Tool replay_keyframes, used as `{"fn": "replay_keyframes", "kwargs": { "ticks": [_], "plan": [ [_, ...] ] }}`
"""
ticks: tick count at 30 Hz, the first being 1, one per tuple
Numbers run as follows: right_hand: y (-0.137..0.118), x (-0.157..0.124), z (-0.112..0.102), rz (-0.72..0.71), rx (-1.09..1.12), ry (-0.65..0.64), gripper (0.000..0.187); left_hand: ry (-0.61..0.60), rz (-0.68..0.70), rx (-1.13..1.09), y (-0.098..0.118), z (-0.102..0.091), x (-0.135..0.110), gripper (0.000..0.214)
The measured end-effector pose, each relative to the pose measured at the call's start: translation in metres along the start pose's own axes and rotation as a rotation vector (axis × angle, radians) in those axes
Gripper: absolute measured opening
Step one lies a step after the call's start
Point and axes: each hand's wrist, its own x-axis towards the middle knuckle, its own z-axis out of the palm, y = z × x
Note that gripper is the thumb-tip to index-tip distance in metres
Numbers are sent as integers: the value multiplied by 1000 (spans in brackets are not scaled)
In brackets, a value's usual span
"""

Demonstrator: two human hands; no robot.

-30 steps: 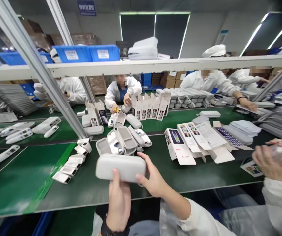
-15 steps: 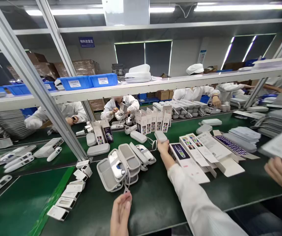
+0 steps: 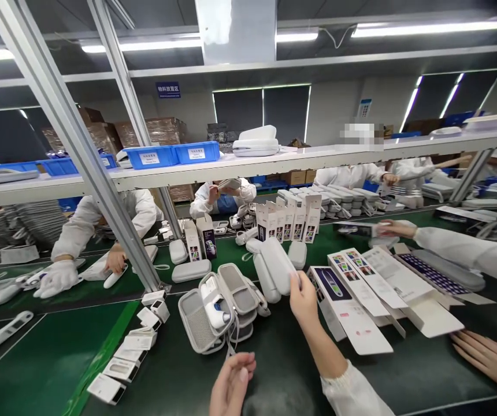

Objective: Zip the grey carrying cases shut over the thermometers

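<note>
My right hand [image 3: 304, 300] grips the near end of a closed grey zip case [image 3: 277, 263], raised and tilted above the green work surface. Another closed case lies partly behind it. In front of me my left hand [image 3: 233, 381] has loosely bent fingers, with nothing visible in them. Just beyond its fingertips hangs the wrist strap [image 3: 231, 348] of the open cases. One open grey case [image 3: 197, 320] shows a mesh pocket and holds a white handheld device [image 3: 216, 306] with a blue part. Beside it is a second open case [image 3: 234, 283] with mesh lining.
Printed cartons [image 3: 348, 315] lie flat at right, where a co-worker's hand [image 3: 486, 355] rests. Small white boxes [image 3: 121, 367] form a row at left, near a metal post [image 3: 118, 242]. Upright cartons [image 3: 289, 219] stand behind. A shelf with blue bins [image 3: 153, 156] crosses above.
My right hand has drawn back toward me and lifted a grey case. My left hand has shifted slightly right, its fingertips now apart from the strap. A co-worker's arm reaches in at right.
</note>
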Motion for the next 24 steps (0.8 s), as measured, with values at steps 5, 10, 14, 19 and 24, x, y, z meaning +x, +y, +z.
{"fn": "replay_keyframes", "kwargs": {
  "ticks": [5, 10, 14, 19, 24],
  "plan": [
    [-42, -74, -33, -112, 213, -242, 32, -162, 38, -216, 27, 28, 16, 61],
    [-30, -116, -34, -231, 66, 40, 39, -75, -137, -481, 32, 35, 18, 73],
    [-17, -126, -22, 111, 337, -120, 28, 129, -131, -714, 36, 34, 13, 66],
    [-35, -146, -2, 334, 734, -796, 38, 238, -157, -794, 51, 29, 8, 47],
    [-32, -171, 28, 397, 735, -825, 52, 359, -158, -789, 56, 16, -1, 45]
  ]
}}
